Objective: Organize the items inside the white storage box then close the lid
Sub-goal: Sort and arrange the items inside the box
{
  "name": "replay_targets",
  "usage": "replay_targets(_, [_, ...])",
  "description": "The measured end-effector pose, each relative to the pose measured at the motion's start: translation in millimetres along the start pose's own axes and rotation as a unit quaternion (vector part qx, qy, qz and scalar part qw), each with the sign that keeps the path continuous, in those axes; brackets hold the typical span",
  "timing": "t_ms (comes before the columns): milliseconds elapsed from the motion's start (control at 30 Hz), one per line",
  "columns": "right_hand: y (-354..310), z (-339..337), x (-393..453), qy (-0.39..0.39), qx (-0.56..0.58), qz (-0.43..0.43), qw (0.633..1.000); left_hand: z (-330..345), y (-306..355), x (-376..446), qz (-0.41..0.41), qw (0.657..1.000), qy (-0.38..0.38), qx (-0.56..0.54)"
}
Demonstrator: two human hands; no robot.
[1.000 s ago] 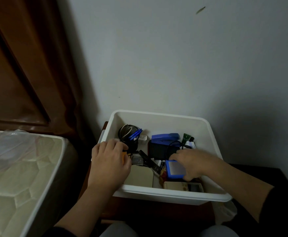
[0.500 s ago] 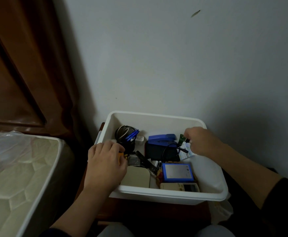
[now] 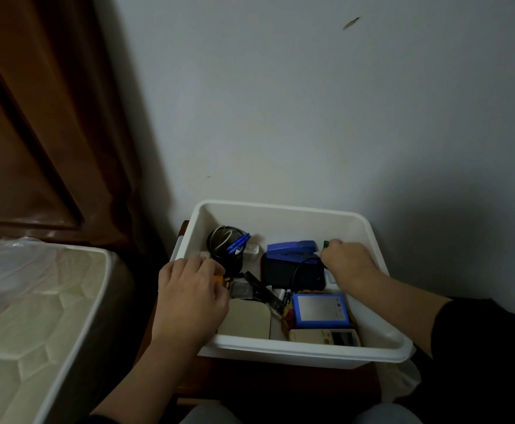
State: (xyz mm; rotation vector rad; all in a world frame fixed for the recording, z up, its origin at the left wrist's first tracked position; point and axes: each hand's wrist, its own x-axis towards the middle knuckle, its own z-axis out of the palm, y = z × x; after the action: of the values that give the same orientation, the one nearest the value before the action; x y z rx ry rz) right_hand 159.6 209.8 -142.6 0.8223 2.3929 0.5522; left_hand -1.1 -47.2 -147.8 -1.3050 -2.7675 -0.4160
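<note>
Both hands' grips work inside white storage box (image 3: 283,214) against wall (image 3: 311,102).

Left hand (image 3: 190,296) covered the near-left corner of the white storage box (image 3: 283,214), fingertips hidden behind knuckles. Right hand (image 3: 348,263) concealed most of a small green item (image 3: 326,243), grip unclear. Mattress (image 3: 32,316) cut off at left and bottom edges.

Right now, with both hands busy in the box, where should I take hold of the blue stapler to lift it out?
Probably by its long sides, from above. The blue stapler lies flat on a black block near the back wall of the white storage box, top exposed. The right hand crowds its right end, so come in from the left.
</note>
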Motion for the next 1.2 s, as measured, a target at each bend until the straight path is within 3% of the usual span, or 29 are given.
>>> replay_targets(333, [37.0, -27.3, -27.7, -0.030, 0.050, -0.016, 0.998, 0.1, 0.4, -0.2, -0.003, 1.000, -0.002, -0.005])
replay_targets(533, [33.2, 0.1, -22.4, 0.027, -0.033, -0.042, 0.998, 0.7, 0.5, -0.3, -0.007, 1.000, 0.005, -0.009])
replay_targets(1000, [19.0, 8.9, -18.3, 0.016, -0.036, -0.077, 0.996, -3.4, 0.8, -0.6, -0.003, 1.000, -0.001, -0.011])
replay_targets(1200, [45.7, 3.0, -25.8, 0.088, -0.010, -0.087, 0.992, -6.5, 2.0, -0.2, -0.004, 1.000, -0.002, -0.014])
